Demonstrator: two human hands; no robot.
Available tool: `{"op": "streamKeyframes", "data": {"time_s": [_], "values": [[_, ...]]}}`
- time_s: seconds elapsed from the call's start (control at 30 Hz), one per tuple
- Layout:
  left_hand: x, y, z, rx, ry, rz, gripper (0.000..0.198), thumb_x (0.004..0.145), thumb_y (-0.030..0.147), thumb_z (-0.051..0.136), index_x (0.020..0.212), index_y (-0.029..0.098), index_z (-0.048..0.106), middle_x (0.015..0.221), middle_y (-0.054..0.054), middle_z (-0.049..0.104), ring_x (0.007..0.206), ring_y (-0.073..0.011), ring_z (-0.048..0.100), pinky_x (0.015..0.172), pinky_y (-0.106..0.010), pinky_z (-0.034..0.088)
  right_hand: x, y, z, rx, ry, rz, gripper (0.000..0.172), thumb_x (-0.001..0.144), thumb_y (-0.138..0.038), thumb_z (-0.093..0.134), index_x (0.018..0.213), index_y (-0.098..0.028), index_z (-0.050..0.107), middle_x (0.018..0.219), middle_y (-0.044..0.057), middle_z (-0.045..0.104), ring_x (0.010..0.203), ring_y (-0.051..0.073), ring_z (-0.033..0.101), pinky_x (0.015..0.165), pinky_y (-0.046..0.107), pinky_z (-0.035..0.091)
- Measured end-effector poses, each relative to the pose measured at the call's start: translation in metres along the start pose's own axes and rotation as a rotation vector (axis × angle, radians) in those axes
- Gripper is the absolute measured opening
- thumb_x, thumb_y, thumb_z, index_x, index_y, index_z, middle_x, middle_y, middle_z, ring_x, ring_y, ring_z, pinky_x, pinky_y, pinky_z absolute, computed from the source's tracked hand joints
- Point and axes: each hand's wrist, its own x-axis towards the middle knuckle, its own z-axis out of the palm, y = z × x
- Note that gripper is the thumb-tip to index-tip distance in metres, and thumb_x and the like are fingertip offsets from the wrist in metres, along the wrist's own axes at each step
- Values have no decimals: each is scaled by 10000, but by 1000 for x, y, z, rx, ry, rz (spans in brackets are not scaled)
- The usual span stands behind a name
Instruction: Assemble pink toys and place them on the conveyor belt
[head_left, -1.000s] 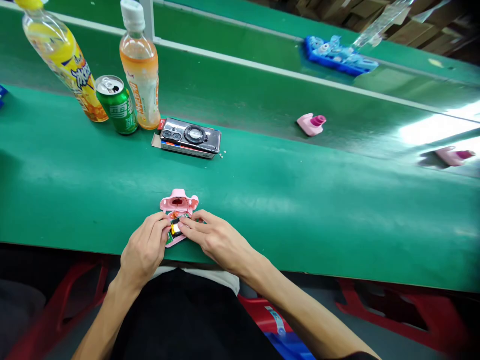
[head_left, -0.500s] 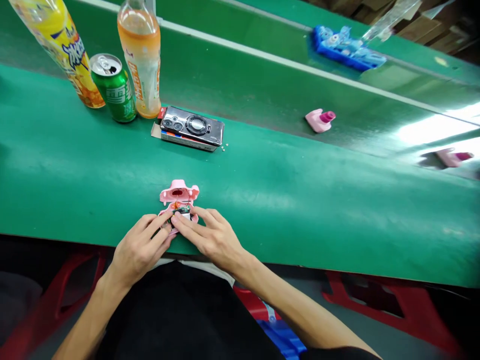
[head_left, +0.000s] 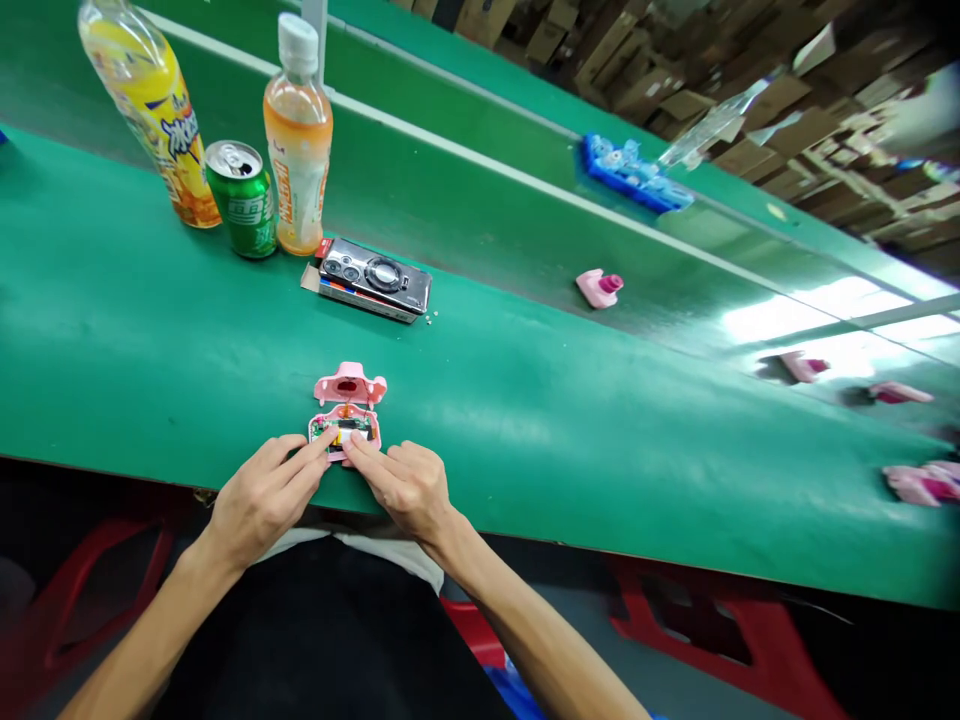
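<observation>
An opened pink plastic toy camera casing lies on the table near its front edge. Its lower shell (head_left: 378, 425) holds a green circuit board, wires and a pale block that looks like a battery (head_left: 352, 436). Just beyond it lies the other shell half (head_left: 350, 384), with a thin wire between the two. My left hand (head_left: 266, 492) grips the lower shell's left corner, its index fingertip pressing inside near a yellow part. With the index finger on the pale block, my right hand (head_left: 405, 485) closes on the near right edge, its other fingers curled. Both thumbs are mostly hidden.
A phone (head_left: 379, 275) rests on a small box behind the casing. Further left stand a yellow drink bottle (head_left: 169, 130), a green can (head_left: 244, 205) and an orange drink bottle (head_left: 298, 150). Pink parts (head_left: 598, 289) and a blue tray (head_left: 634, 175) lie on the far strip.
My right hand has drawn back toward me, its fingers curling off the shell's right side while the index stays inside. More of the circuit board shows. The camera view has shifted.
</observation>
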Motion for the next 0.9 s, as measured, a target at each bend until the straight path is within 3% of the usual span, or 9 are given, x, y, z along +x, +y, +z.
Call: {"op": "streamKeyframes", "data": {"time_s": [0.17, 0.27, 0.33, 0.4, 0.47, 0.53, 0.73, 0.83, 0.9], "values": [[-6, 0, 3, -37, 27, 20, 179, 934, 21, 613, 1093, 79, 671, 1237, -123, 755, 1131, -308, 646, 887, -432, 585, 0, 7, -14, 67, 37, -11, 219, 1033, -218, 592, 933, -216, 787, 761, -14, 787, 494, 81, 550, 490, 286, 366], [-9, -1, 4, -85, 26, 32, 212, 922, -6, 612, 1115, 68, 662, 1266, -136, 740, 1293, -359, 587, 990, -497, 560, 42, 32, -25, 79, -74, 239, 390, 1085, -401, 463, 971, -222, 791, 721, 13, 758, 575, 113, 615, 585, 262, 424], [-9, -1, 4, -112, 35, 29, 232, 914, -26, 605, 1116, 74, 657, 1255, -132, 743, 1274, -360, 604, 978, -499, 568, 86, 52, -26, 58, -421, 485, 520, 1066, -544, 416, 983, -197, 793, 778, 57, 759, 653, 153, 640, 626, 277, 423], [-9, -1, 3, -118, 59, 16, 239, 910, -30, 604, 1110, 92, 653, 1223, -118, 756, 1206, -346, 639, 945, -486, 582, 131, 68, -22, 56, -924, 603, 685, 1033, -662, 357, 828, -170, 787, 752, 88, 741, 662, 178, 627, 611, 290, 390], [-10, -1, 2, -105, 75, 10, 233, 910, -22, 609, 1100, 106, 650, 1180, -105, 767, 1127, -324, 659, 917, -467, 593, 168, 73, -15, 81, -1284, 552, 739, 996, -720, 376, 727, -152, 764, 768, 106, 743, 673, 183, 619, 614, 292, 382], [-11, -1, 2, -89, 84, 12, 223, 907, -15, 616, 1089, 111, 642, 1149, -100, 769, 1071, -302, 656, 895, -440, 601, 191, 67, -9, 84, -1464, 446, 691, 965, -722, 466, 726, -146, 764, 812, 100, 758, 706, 179, 626, 632, 283, 393], [-10, 0, 3, -86, 66, -118, 226, 958, 183, 650, 1170, 161, 574, 1133, -123, 696, 1118, -271, 627, 955, -429, 590, 201, 38, -18, -20, -1430, 324, 531, 858, -641, 707, 888, -118, 794, 841, 108, 754, 731, 194, 640, 593, 282, 378], [-3, 2, 5, -80, 21, -332, 703, 871, 591, 701, 1371, 161, 455, 1318, -209, 588, 1286, -370, 557, 1009, -552, 555, 187, 41, -31, 31, -1245, 317, 438, 872, -588, 717, 830, -159, 794, 726, 71, 723, 634, 173, 604, 546, 290, 347], [2, 3, 8, -75, -25, -388, 884, 811, 688, 703, 1435, 141, 399, 1352, -233, 577, 1316, -414, 536, 1039, -610, 518, 175, 45, -37, 72, -1132, 343, 354, 891, -513, 722, 768, -187, 786, 650, 43, 693, 567, 152, 566, 523, 287, 333]]}}
